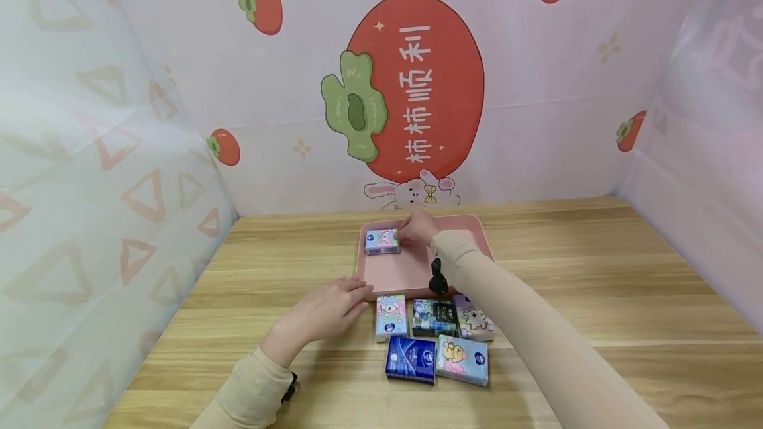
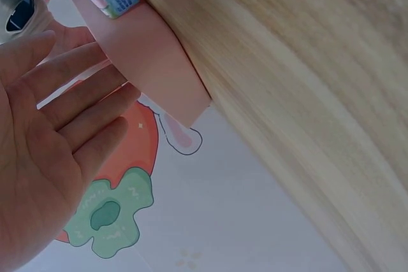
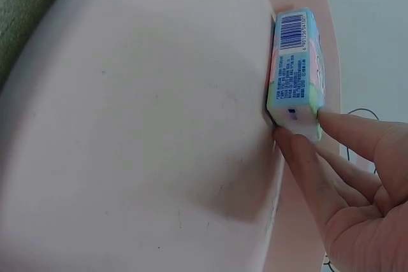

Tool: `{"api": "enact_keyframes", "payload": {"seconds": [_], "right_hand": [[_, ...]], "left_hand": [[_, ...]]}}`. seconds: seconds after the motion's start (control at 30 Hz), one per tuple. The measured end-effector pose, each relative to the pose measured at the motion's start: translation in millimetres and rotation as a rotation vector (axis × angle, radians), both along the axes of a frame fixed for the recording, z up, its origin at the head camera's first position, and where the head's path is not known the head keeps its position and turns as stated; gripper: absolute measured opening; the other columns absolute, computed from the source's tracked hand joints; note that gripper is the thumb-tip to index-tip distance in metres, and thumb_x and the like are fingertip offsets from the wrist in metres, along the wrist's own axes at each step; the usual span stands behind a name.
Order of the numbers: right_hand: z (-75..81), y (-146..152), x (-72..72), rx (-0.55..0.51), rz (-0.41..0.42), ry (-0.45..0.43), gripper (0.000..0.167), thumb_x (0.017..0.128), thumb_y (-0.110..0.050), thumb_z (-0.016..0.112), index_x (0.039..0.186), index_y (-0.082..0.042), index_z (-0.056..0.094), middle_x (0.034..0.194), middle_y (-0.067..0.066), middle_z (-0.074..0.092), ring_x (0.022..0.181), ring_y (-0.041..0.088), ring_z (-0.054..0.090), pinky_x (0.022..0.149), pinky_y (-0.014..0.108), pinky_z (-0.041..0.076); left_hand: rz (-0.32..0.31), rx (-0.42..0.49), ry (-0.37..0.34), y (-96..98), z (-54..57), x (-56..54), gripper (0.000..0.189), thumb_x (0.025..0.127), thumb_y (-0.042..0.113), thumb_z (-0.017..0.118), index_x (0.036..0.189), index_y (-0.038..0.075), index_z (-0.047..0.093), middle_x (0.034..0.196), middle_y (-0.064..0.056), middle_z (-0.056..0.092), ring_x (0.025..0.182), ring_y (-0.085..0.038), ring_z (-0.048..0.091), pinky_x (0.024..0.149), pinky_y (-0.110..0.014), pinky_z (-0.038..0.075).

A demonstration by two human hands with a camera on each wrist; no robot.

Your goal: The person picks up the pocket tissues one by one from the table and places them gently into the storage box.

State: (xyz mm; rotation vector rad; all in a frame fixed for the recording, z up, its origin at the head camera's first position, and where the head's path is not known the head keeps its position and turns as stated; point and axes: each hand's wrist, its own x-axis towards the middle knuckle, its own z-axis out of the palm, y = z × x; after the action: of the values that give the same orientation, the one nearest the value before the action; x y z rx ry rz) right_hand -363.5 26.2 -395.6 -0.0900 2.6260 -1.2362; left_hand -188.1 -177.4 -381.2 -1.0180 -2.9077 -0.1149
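A light blue and pink tissue pack (image 1: 382, 241) lies in the far left corner of a pink tray (image 1: 387, 275). My right hand (image 1: 419, 227) pinches the pack's right end, thumb at its upper edge and fingertips low by the tray floor. In the right wrist view, the pack's barcode side (image 3: 293, 55) shows beside the tray wall. My left hand (image 1: 334, 306) has its fingers extended, fingertips at the tray's near left corner. Just right of it, a light blue tissue pack (image 1: 390, 316) lies against the tray's front.
More tissue packs lie before the tray: a black floral one (image 1: 434, 318), a purple one (image 1: 475, 322) partly under the right sleeve, a dark blue one (image 1: 411, 359) and a light blue one with a yellow figure (image 1: 461, 359). A printed cloth (image 1: 286, 85) hangs behind the wooden table (image 1: 572, 250).
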Motion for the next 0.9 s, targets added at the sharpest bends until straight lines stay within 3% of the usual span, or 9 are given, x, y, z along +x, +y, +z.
{"api": "enact_keyframes", "payload": {"seconds": [0.37, 0.9], "right_hand": [[-2.1, 2.0, -3.2, -0.015, 0.005, -0.009, 0.022, 0.081, -0.013, 0.075, 0.1, -0.002, 0.073, 0.097, 0.01, 0.071, 0.083, 0.021, 0.065, 0.08, 0.029, 0.058], [21.7, 7.5, 16.5, 0.037, 0.105, 0.008, 0.023, 0.091, -0.02, 0.063, 0.104, -0.002, 0.068, 0.101, 0.014, 0.068, 0.092, 0.03, 0.065, 0.081, 0.037, 0.058]], "left_hand": [[0.007, 0.003, -0.014, 0.6, 0.9, 0.4, 0.037, 0.097, 0.027, 0.053, 0.126, 0.005, 0.06, 0.131, -0.018, 0.057, 0.123, -0.034, 0.054, 0.105, -0.048, 0.044], [0.021, -0.008, -0.01, 1.1, -0.4, -0.2, 0.037, 0.097, 0.027, 0.053, 0.127, 0.007, 0.06, 0.132, -0.016, 0.057, 0.123, -0.032, 0.054, 0.103, -0.047, 0.046]]}}
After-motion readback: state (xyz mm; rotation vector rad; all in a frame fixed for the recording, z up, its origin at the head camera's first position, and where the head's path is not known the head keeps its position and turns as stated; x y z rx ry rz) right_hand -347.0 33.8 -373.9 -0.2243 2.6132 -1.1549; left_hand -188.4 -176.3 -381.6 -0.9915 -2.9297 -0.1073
